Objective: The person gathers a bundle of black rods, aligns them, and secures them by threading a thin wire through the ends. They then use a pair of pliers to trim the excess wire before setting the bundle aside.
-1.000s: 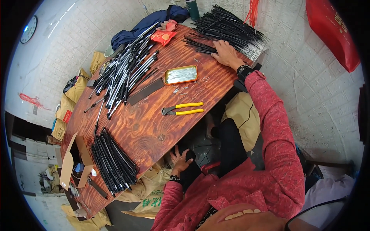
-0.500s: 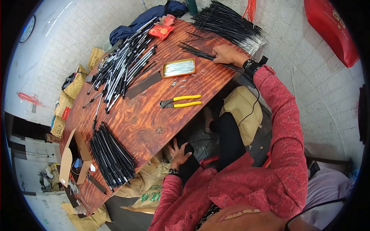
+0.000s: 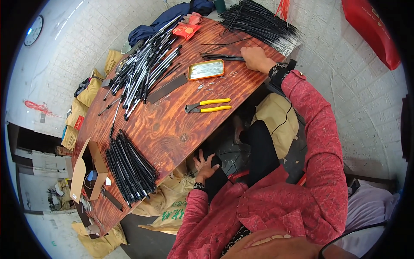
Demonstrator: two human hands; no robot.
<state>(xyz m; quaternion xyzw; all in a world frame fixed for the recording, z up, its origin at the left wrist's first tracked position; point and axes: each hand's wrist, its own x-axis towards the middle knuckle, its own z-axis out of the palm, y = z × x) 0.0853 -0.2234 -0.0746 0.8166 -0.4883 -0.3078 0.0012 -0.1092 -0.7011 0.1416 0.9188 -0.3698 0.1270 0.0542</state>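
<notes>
At the right end of the table, my right hand (image 3: 255,59) is closed around a small bunch of thin black rods (image 3: 223,57), whose ends stick out to the left over the wood. Beside it lies an orange-rimmed tin (image 3: 206,70) filled with fine silvery pins. Yellow-handled pincers (image 3: 208,105) rest nearer the table's front edge. My left hand (image 3: 206,167) lies on my knee below the edge, its fingers spread and nothing in it. A large pile of thin black rods (image 3: 258,23) covers the far right corner.
Black-and-silver rods (image 3: 148,71) are heaped on the far left, near a dark flat bar (image 3: 168,91). A neat bundle of black rods (image 3: 131,166) and an open cardboard box (image 3: 95,166) occupy the near left. A red packet (image 3: 186,31) sits at the back.
The whole view has shifted slightly. The rods in my right hand now lie more level and closer together. My left hand stays on my knee.
</notes>
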